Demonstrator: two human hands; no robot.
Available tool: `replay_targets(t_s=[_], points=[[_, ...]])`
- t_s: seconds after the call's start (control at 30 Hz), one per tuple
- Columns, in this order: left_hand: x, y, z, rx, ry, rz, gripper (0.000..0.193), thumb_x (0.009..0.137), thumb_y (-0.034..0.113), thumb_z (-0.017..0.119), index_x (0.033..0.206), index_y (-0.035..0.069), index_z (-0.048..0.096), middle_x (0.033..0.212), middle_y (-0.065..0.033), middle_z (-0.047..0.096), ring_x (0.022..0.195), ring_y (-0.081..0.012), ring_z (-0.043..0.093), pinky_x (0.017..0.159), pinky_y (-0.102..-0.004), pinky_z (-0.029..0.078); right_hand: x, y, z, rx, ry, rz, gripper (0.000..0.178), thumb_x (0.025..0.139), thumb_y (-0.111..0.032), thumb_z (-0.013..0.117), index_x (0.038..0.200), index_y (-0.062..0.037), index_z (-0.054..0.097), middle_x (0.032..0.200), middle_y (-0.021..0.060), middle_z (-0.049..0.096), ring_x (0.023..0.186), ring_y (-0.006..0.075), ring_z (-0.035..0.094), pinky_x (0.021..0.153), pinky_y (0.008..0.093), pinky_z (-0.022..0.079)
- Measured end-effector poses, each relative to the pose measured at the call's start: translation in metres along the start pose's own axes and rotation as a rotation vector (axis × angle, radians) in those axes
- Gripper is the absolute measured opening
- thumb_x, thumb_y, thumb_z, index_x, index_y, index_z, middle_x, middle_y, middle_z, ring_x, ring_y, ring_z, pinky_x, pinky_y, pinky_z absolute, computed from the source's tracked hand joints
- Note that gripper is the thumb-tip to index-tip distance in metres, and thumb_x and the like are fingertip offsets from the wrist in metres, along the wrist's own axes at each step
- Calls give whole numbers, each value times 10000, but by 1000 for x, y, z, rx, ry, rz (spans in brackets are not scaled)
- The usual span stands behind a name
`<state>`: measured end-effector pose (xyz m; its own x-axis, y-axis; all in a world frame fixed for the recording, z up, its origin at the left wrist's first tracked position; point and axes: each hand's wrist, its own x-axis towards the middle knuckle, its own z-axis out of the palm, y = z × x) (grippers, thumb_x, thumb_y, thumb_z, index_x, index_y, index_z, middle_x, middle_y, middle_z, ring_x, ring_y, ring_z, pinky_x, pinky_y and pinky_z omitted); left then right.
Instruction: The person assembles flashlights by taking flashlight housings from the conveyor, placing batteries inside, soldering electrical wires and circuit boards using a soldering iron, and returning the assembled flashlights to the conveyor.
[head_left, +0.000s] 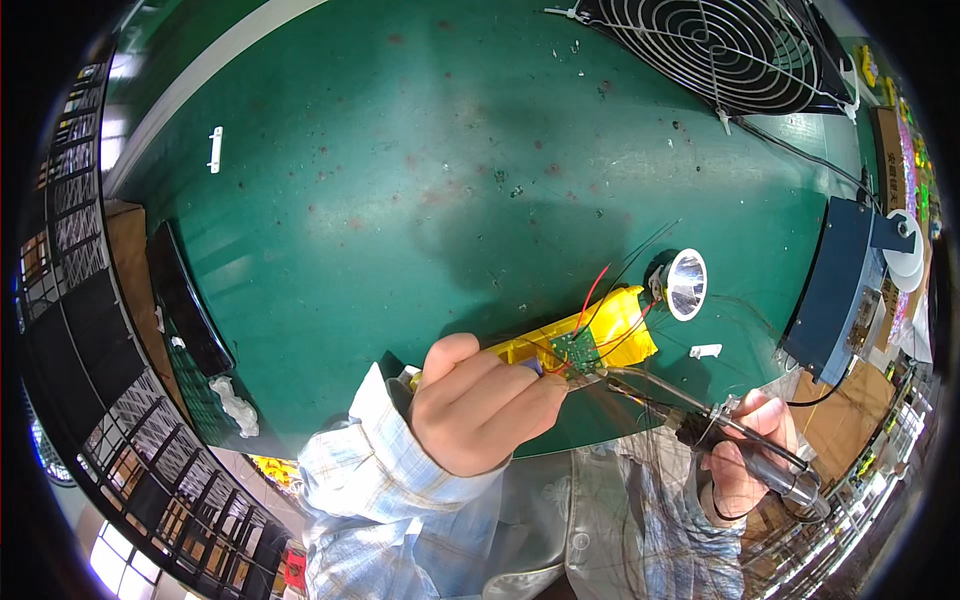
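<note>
Yellow plastic housing [590, 335] sat near the front edge of the green worktop [400, 180], toward the right, with a small green circuit board [576, 350] on top of it and red and black wires [605, 300] looping off it. The left hand [480, 405] was curled tight around the housing's near end, fingers wrapped over it, pinning it down. The right hand [750, 450] was closed around the handle of a soldering iron [700, 415], held out past the worktop's front edge, and the tip reached in to right about where the board was; couldn't tell for sure if it was actually touching. A shiny silver reflector cup [686, 283] lay just beyond the housing, wired to it. A little white plastic piece [705, 351] lay just right of the housing. A blue box [840, 290] stood at the right edge, and a wire fan guard [720, 45] filled the far right corner. A white clip [214, 149] lay way off toward the far left edge.
</note>
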<state>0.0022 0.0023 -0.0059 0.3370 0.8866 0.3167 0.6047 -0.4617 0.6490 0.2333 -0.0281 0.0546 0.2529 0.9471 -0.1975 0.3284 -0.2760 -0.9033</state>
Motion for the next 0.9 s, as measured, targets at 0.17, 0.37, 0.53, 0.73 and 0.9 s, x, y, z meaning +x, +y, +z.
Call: replay_targets(t_s=[0.17, 0.37, 0.53, 0.73, 0.9], points=[[0, -1, 2, -4, 7, -9, 211, 541, 59, 677, 737, 90, 606, 609, 16, 471, 478, -127, 413, 612, -262, 332, 9, -1, 2, -22, -55, -166, 288, 633, -140, 741, 683, -44, 474, 598, 65, 515, 510, 130, 456, 468, 249, 361], [0, 1, 4, 1, 20, -30, 204, 534, 54, 677, 717, 91, 595, 609, 11, 478, 484, -135, 425, 615, -268, 338, 11, -10, 13, -151, -92, -313, 282, 624, -75, 732, 670, -64, 454, 564, 57, 508, 470, 140, 486, 430, 243, 370], [1, 1, 4, 8, 1, -40, 198, 526, 35, 665, 696, 100, 586, 599, 13, 473, 484, -138, 428, 615, -268, 344, 14, -25, 12, -361, -144, -354, 319, 606, -89, 738, 645, -83, 422, 534, 47, 507, 426, 159, 513, 415, 230, 390], [-1, 5, 3, 22, -29, -76, 164, 583, 70, 674, 717, 115, 591, 612, 5, 499, 510, -159, 458, 644, -306, 371, 17, -14, 0, -321, -257, -525, 310, 579, -75, 750, 654, -66, 449, 541, 67, 530, 421, 164, 524, 387, 236, 398], [0, 5, 2, 54, -60, -70, 139, 644, 107, 684, 751, 119, 595, 639, -10, 538, 538, -177, 494, 660, -342, 394, 21, -19, 3, -286, -344, -579, 315, 579, -62, 757, 653, -45, 452, 536, 76, 531, 413, 161, 518, 376, 226, 394]])
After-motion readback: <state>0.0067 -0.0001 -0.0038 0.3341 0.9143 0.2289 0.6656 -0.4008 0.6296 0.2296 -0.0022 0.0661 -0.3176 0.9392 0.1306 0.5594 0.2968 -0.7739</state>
